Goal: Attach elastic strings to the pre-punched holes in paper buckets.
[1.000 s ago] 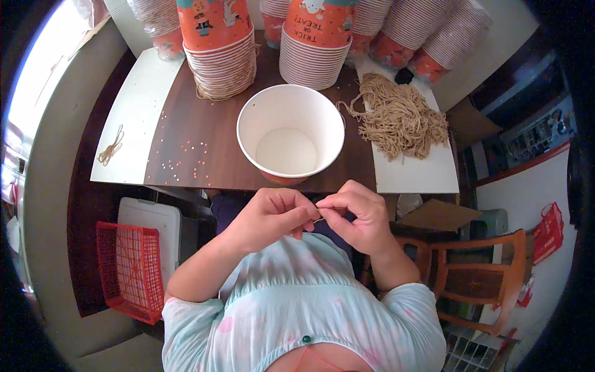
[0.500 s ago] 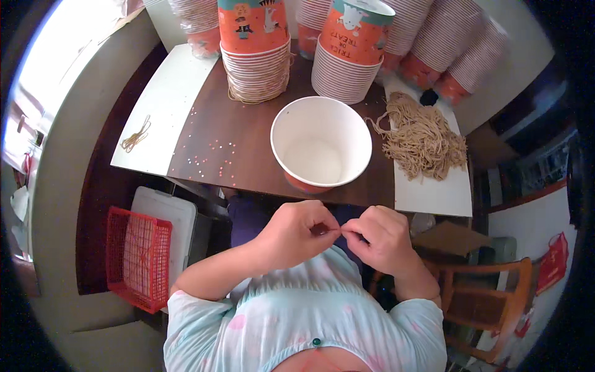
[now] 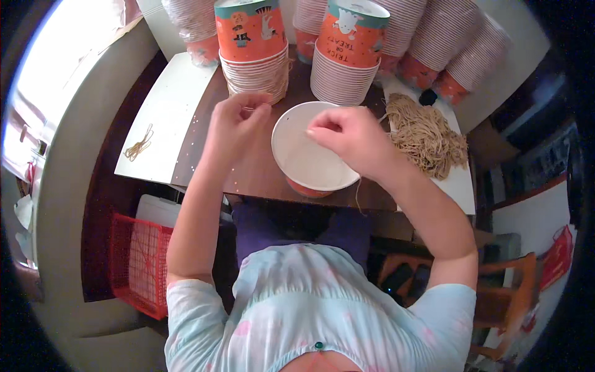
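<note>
Brown tbl (image 3: 251, 178), R hand (image 3: 353, 139) over white tub (image 3: 294, 162), L hand (image 3: 238, 121) nearby, apart, grips unclear

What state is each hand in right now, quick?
Left hand: curled; can't tell whether it holds anything.
Right hand: curled; any hold can't be told.

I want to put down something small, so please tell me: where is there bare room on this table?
Most room: the white left strip, between the cord loop and the bucket stacks behind. A smaller patch: the white right strip, in front of the twine heap. Crowded: the middle, with the open bucket, left hand and right hand, and the back, with those stacks.
</note>
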The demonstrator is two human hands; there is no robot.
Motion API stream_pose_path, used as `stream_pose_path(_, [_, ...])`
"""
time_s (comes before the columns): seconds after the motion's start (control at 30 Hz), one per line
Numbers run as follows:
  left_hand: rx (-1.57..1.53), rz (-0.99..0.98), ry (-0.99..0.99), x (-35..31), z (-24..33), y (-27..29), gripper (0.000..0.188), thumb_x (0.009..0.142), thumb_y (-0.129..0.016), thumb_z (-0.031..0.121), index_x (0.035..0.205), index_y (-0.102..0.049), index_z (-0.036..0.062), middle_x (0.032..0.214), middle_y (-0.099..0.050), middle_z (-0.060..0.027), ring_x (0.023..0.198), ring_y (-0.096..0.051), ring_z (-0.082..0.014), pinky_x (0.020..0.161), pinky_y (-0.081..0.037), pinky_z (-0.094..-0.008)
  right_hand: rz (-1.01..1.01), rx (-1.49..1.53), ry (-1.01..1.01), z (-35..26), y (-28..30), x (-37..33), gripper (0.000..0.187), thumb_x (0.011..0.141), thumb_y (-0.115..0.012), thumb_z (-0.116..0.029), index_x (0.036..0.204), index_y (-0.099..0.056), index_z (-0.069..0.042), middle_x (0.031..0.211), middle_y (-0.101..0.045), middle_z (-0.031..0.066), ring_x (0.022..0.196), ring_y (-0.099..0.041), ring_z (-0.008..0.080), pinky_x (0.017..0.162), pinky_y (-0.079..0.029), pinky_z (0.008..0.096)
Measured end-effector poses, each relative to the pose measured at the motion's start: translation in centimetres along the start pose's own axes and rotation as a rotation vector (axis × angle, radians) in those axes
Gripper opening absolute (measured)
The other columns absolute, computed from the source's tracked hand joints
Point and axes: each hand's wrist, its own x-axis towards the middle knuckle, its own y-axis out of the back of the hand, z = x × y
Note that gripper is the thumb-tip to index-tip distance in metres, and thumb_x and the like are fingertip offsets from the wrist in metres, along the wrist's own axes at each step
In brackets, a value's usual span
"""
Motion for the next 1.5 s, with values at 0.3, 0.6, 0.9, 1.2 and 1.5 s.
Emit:
stream_pose_path(0.3, [-0.206, -0.291, 0.323, 1.8, -4.9, -2.0, 0.021, 0.088, -0.056, 0.008, 0.101, -0.066, -0.0058, 0.085, -0.066, -0.0055, 0.073, -0.060, -0.0083, 0.065, -0.050, -0.0219, 0.045, 0.024, -0.289, 6.8, -2.6, 5.4, 0.015, 0.081, -0.066, -0.015, 0.077, -0.064, -0.001, 0.068, -0.059, 0.0000, 0.062, -0.050, 0.0064, 0.054, -0.041, 0.0236])
stream_pose_path(0.6, [-0.238, -0.325, 0.307, 1.8, -5.0, -1.9, 0.021, 0.089, -0.055, 0.008, 0.102, -0.065, -0.0056, 0.085, -0.066, -0.0049, 0.073, -0.059, -0.0069, 0.065, -0.049, -0.0211, 0.088, -0.046, -0.265, 7.7, -3.3, 6.5, 0.014, 0.074, -0.063, -0.015, 0.069, -0.066, -0.002, 0.066, -0.065, 0.0101, 0.062, -0.061, 0.0180, 0.061, -0.048, 0.0342])
stream_pose_path(0.9, [-0.216, -0.356, 0.327, 1.8, -5.0, -1.8, 0.021, 0.091, -0.056, 0.011, 0.104, -0.065, -0.0032, 0.084, -0.065, -0.0023, 0.070, -0.057, -0.0059, 0.062, -0.047, -0.0204, 0.053, -0.046, -0.254, 8.0, -3.4, 6.8, 0.012, 0.082, -0.063, -0.011, 0.075, -0.064, -0.001, 0.068, -0.060, 0.0017, 0.061, -0.051, 0.0073, 0.053, -0.042, 0.0256])
stream_pose_path(1.2, [-0.228, -0.366, 0.328, 1.9, -5.4, -1.9, 0.023, 0.091, -0.057, 0.013, 0.107, -0.064, -0.0020, 0.086, -0.066, -0.0024, 0.071, -0.058, -0.0066, 0.063, -0.047, -0.0210, 0.088, -0.068, -0.287, 7.6, -3.3, 6.6, 0.016, 0.074, -0.064, -0.018, 0.071, -0.069, -0.003, 0.071, -0.068, 0.0120, 0.066, -0.065, 0.0219, 0.065, -0.051, 0.0349])
stream_pose_path(1.5, [-0.225, -0.422, 0.318, 1.9, -5.3, -1.7, 0.024, 0.091, -0.058, 0.013, 0.110, -0.064, -0.0015, 0.088, -0.066, -0.0021, 0.072, -0.059, -0.0064, 0.065, -0.049, -0.0217, 0.073, -0.075, -0.280, 7.7, -3.8, 6.9, 0.014, 0.081, -0.065, -0.012, 0.075, -0.066, 0.000, 0.068, -0.062, 0.0027, 0.060, -0.054, 0.0084, 0.052, -0.044, 0.0262])
